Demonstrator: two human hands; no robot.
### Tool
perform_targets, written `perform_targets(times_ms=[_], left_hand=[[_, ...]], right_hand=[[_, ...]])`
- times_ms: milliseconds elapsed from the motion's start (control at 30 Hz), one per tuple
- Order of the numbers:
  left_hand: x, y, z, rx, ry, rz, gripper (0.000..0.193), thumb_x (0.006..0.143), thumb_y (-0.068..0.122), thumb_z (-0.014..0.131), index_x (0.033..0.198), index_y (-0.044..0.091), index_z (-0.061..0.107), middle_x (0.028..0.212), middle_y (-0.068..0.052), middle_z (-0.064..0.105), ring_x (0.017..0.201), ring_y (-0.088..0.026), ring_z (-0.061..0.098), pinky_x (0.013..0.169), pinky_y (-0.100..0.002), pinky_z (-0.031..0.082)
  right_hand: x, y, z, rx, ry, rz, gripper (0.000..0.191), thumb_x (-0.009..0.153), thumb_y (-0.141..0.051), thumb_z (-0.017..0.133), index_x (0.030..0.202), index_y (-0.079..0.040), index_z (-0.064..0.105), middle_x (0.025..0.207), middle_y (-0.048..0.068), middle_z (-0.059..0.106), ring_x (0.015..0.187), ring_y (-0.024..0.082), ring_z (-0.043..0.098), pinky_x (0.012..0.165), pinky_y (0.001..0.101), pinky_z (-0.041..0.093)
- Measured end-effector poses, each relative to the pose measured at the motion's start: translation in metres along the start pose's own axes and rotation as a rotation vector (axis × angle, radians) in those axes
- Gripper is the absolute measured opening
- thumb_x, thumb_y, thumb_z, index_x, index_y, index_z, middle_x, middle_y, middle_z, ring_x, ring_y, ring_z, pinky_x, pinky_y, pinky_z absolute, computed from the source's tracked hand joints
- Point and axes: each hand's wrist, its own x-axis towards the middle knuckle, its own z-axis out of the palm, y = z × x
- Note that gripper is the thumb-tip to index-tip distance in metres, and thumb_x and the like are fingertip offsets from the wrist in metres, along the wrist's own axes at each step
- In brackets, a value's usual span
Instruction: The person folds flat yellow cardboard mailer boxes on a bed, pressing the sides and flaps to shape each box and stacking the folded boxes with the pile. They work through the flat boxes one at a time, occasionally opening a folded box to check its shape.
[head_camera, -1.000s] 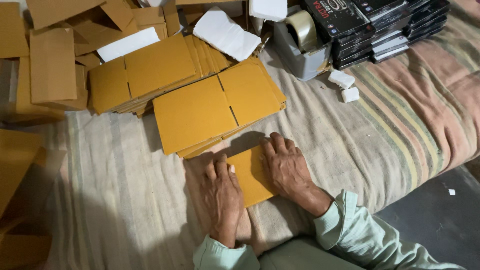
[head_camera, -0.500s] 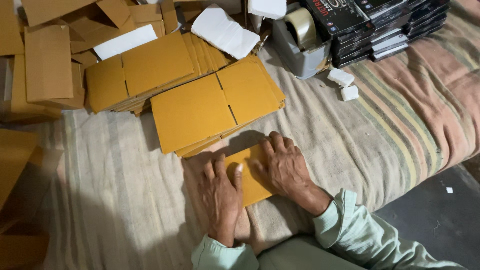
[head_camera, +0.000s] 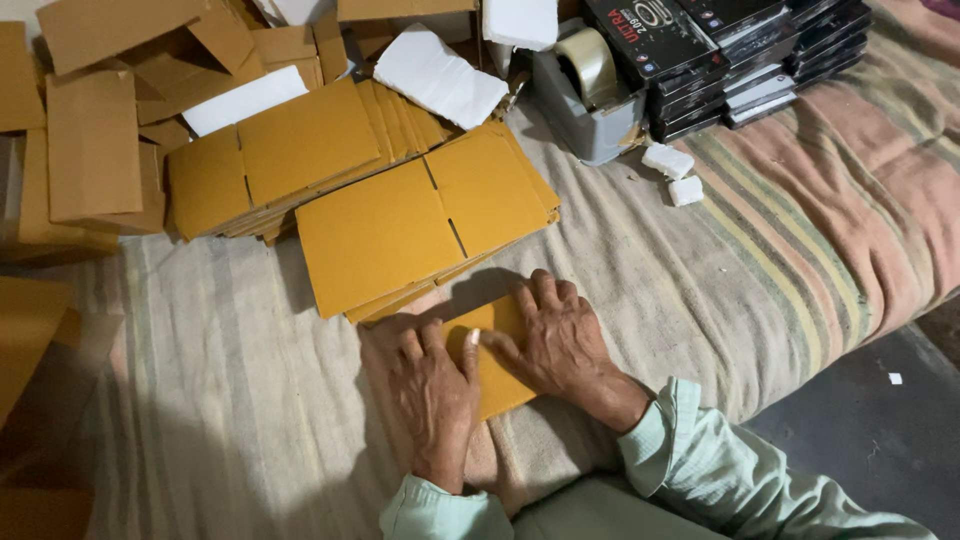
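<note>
Both hands are pressing flat on a small yellow cardboard piece lying on the striped bed cover: left hand on its near left, right hand on its right, fingers spread, gripping nothing.

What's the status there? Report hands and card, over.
Left hand and right hand flat on the small card, fingers spread, pressing it to the blanket. Card stack just beyond, apart. Nothing in the way.
</note>
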Motion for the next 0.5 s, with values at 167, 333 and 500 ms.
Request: perform_targets(times_ms=[167, 333, 500], left_hand=[[0.0, 0.0, 0.0, 0.015, 0.02, 0.025, 0.041, 0.1, 0.038, 0.052, 0.126, 0.007, 0.059, 0.115, -0.017, 0.059, 0.106, -0.037, 0.061, 0.088, -0.051, 0.049], [0.001, 0.0, -0.001, 0.028, -0.005, 0.038, 0.048, 0.099, 0.044, 0.054, 0.126, 0.005, 0.058, 0.115, -0.019, 0.057, 0.105, -0.039, 0.058, 0.088, -0.052, 0.047], [-0.001, 0.001, -0.003, -0.022, 0.037, 0.033, 0.04, 0.103, 0.036, 0.049, 0.129, 0.007, 0.058, 0.12, -0.018, 0.058, 0.109, -0.038, 0.059, 0.09, -0.052, 0.047]], right_hand=[[0.001, 0.003, 0.006, -0.023, -0.119, 0.071, 0.036, 0.095, -0.03, 0.061, 0.117, -0.002, 0.061, 0.113, 0.02, 0.057, 0.096, 0.038, 0.061, 0.076, 0.0483, 0.054], [0.001, 0.006, 0.013, -0.063, -0.105, 0.063, 0.051, 0.089, -0.043, 0.066, 0.115, 0.0, 0.06, 0.112, 0.02, 0.057, 0.096, 0.038, 0.06, 0.077, 0.0487, 0.054], [-0.002, 0.008, 0.012, -0.022, -0.036, 0.012, 0.046, 0.09, -0.03, 0.064, 0.124, 0.0, 0.058, 0.12, 0.02, 0.057, 0.098, 0.038, 0.06, 0.079, 0.0484, 0.054]])
